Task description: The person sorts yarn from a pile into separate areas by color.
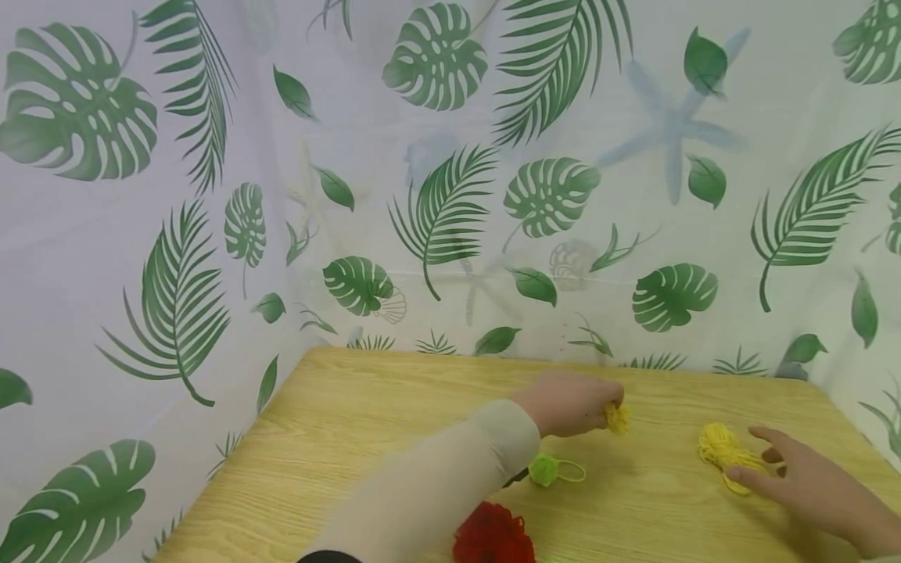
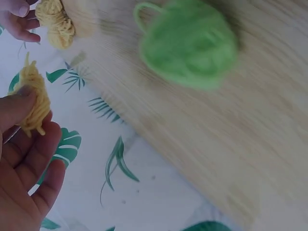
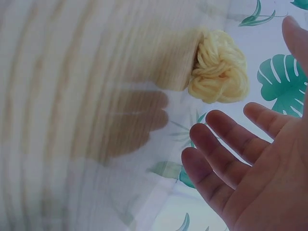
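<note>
My left hand (image 1: pixel 573 403) pinches a small bundle of yellow yarn (image 2: pixel 34 103) between thumb and fingers, held above the table. A larger yellow yarn skein (image 1: pixel 725 453), narrowed at its middle, lies on the table at the right. Beside that skein is my right hand (image 1: pixel 809 481), its fingers spread and nothing in its grasp. In the right wrist view the skein (image 3: pixel 220 67) sits just beyond the fingertips, apart from them. A bright green yarn ball (image 1: pixel 543 471) with a loop rests below my left forearm. Partly hidden by the sleeve is a red yarn bundle (image 1: pixel 495 536).
The wooden table (image 1: pixel 338 422) reaches back to a white cloth (image 1: pixel 450 328) printed with green leaves, which hangs behind and at both sides. A dark thin object (image 1: pixel 517 478) shows partly beside the green ball, mostly covered by my left sleeve.
</note>
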Available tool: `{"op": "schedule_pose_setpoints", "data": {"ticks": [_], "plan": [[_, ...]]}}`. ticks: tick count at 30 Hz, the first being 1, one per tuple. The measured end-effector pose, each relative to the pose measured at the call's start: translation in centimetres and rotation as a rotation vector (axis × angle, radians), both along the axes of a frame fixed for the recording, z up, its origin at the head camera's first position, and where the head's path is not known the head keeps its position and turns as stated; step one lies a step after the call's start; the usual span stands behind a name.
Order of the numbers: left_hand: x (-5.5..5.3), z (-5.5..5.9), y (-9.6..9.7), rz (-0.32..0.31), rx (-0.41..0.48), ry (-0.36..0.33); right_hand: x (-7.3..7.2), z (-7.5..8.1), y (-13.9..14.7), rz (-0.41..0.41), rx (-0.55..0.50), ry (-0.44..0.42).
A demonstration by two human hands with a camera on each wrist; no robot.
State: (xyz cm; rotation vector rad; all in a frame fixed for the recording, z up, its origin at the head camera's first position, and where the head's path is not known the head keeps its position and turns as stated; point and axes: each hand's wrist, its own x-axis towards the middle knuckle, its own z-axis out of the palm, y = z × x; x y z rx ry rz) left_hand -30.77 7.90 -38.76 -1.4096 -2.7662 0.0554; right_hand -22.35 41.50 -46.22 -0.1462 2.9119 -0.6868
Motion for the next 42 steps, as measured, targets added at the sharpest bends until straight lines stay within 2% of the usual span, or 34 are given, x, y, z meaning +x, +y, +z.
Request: {"op": "schedule_pose_setpoints", "data": {"ticks": [4, 11, 20, 25, 31, 37, 42], "plan": [[0.0, -0.6, 3.1, 0.064, 0.014, -0.026, 0.0, 0.0, 0.5, -0.009, -0.004, -0.008], [0.5, -2.6, 8.2, 0.175, 0.028, -0.07, -0.1, 0.0, 1.1, -0.031, -0.012, -0.029], [1.2, -3.9, 12.7, 0.226, -0.014, -0.163, 0.1, 0.2, 0.9, -0.041, -0.046, -0.067], [1.6, -5.2, 13.4, 0.245, -0.022, -0.21, 0.3, -0.2, 0.8, -0.044, -0.048, -0.077], [1.9, -6.3, 12.8, 0.241, -0.069, -0.199, 0.4, -0.8, 0.1, -0.055, -0.026, -0.078], [1.4, -6.9, 12.6, 0.218, -0.061, -0.232, 0.7, -0.5, 0.0, -0.059, -0.022, -0.092], [0.7, -7.1, 12.2, 0.237, -0.077, -0.272, 0.6, -0.5, 0.2, -0.064, -0.032, -0.095]]}}
